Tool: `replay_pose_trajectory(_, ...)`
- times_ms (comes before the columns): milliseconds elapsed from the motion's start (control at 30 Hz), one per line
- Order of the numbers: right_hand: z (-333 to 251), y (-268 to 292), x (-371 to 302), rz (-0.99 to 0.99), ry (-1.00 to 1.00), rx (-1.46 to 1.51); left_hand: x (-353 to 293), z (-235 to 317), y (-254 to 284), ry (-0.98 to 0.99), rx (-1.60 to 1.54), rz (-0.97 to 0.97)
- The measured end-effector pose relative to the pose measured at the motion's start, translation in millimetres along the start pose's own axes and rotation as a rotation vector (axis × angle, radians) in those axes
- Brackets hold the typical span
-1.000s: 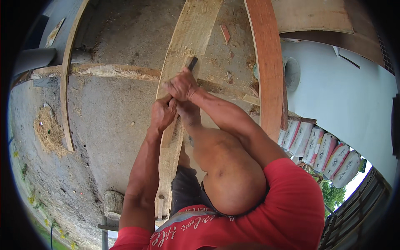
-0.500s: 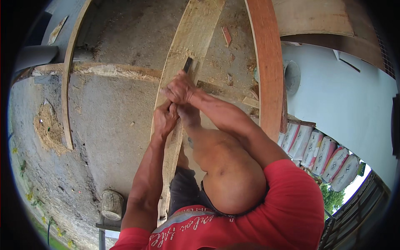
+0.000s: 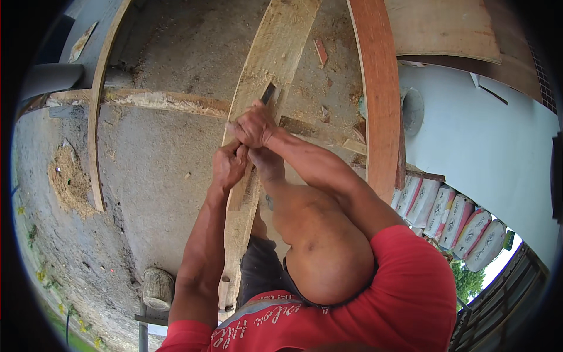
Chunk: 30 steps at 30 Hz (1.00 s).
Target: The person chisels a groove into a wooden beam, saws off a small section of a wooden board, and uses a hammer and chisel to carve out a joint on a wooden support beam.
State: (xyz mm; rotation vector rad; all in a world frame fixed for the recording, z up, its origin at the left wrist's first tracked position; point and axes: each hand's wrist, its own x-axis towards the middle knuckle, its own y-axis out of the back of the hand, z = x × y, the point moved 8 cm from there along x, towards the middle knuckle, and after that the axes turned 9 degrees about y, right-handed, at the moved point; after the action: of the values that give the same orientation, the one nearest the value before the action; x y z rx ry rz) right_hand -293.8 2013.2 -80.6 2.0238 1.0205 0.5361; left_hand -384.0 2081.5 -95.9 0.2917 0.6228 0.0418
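A long pale wooden plank [image 3: 275, 53] runs from my lap away over the concrete ground. My right hand [image 3: 253, 124] is closed around a tool whose dark flat metal blade [image 3: 268, 92] sticks out past my fingers onto the plank's face. Just behind it, my left hand [image 3: 230, 165] is clenched at the plank's left edge, touching my right wrist. I cannot tell whether it grips the plank or the tool's handle. My bare knee [image 3: 316, 240] is raised right beside the plank.
A reddish-brown board [image 3: 378, 100] lies to the right, a thin curved strip [image 3: 97, 135] to the left, and a rough beam [image 3: 164, 101] crosses under the plank. A sawdust heap [image 3: 69, 179] lies left, a log stump [image 3: 157, 288] near me, and stacked white sacks [image 3: 451, 214] right.
Both hands and the blade have slid a little back along the plank toward me. The grip looks the same.
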Motion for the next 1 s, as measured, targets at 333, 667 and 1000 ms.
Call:
replay_pose_trajectory(333,21.1,14.0,-8.9,0.009,-0.037,-0.089,-2.7,9.1,-20.5,-0.020,-0.071,-0.017)
replay_pose_trajectory(667,25.2,6.1,-38.9,0.039,-0.099,0.011,-19.8,28.9,-26.5,0.024,0.082,-0.117)
replay_pose_trajectory(1000,-1.3,13.9,-34.7,0.081,-0.018,0.035,-30.2,26.8,-16.6,-0.039,0.059,0.014)
